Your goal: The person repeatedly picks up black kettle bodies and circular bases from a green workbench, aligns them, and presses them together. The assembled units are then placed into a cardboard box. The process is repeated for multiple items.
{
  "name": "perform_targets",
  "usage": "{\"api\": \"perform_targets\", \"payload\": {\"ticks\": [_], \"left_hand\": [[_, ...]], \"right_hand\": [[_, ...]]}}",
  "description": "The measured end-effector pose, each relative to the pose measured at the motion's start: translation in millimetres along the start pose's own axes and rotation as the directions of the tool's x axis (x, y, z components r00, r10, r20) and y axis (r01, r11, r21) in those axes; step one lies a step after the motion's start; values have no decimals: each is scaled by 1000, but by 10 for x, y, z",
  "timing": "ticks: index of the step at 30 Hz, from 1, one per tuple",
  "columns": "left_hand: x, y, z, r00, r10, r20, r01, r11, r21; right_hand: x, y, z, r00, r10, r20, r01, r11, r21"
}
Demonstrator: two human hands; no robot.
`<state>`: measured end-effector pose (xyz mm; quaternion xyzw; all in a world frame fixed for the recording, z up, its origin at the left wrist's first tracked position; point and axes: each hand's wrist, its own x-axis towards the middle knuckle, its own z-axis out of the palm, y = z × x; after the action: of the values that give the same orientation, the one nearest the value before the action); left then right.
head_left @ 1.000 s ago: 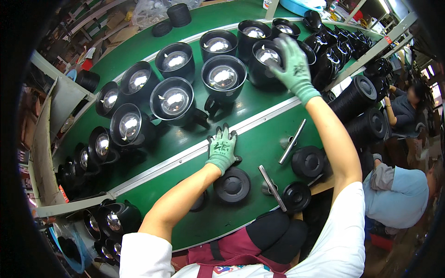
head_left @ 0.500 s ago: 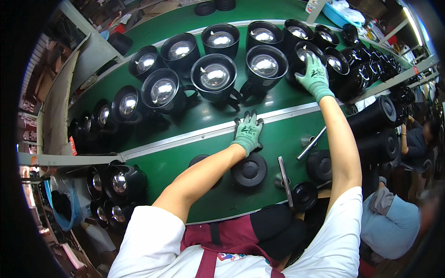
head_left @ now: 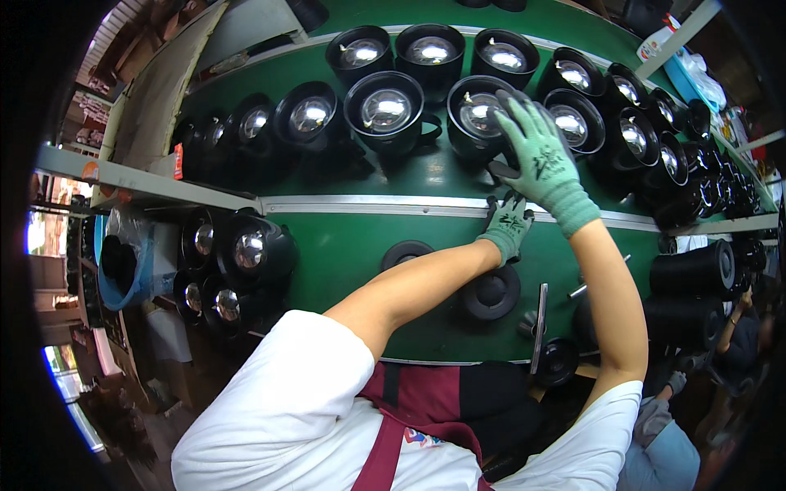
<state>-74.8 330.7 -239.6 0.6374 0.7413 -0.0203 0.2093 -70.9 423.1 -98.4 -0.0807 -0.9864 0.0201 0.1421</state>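
Black mugs with shiny metallic domed insides stand in rows on the green bench. My right hand [head_left: 542,159], in a green glove with dark fingertips, is at the right side of one front-row mug [head_left: 476,123]. Its fingers are stretched out over that mug's rim, the thumb apart below; whether they touch it I cannot tell. The mug's handle is hidden by the hand. Another front-row mug [head_left: 385,112] stands to its left, handle toward the right. My left hand [head_left: 508,227], gloved alike, rests with spread fingers by the metal strip [head_left: 393,206], holding nothing.
A round black lid-like disc [head_left: 491,292] lies below my left hand, with a metal bar [head_left: 539,327] to its right. More mugs [head_left: 254,250] lie stacked on their sides at the left, beside a blue tub [head_left: 110,282]. Another person [head_left: 663,442] sits at lower right.
My right hand has moved left along the front row, from a mug farther right to this one. My left hand stays by the strip. The view has swung to the left.
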Motion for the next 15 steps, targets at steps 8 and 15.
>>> {"api": "perform_targets", "payload": {"ticks": [8,15], "left_hand": [[349,-49,494,983,-1,-186,-28,987,-155],[-30,-175,116,943,-38,-331,-125,880,-458]], "right_hand": [[170,-320,365,989,139,57,-134,987,-94],[-1036,-870,-640,824,381,-419,-325,924,200]]}}
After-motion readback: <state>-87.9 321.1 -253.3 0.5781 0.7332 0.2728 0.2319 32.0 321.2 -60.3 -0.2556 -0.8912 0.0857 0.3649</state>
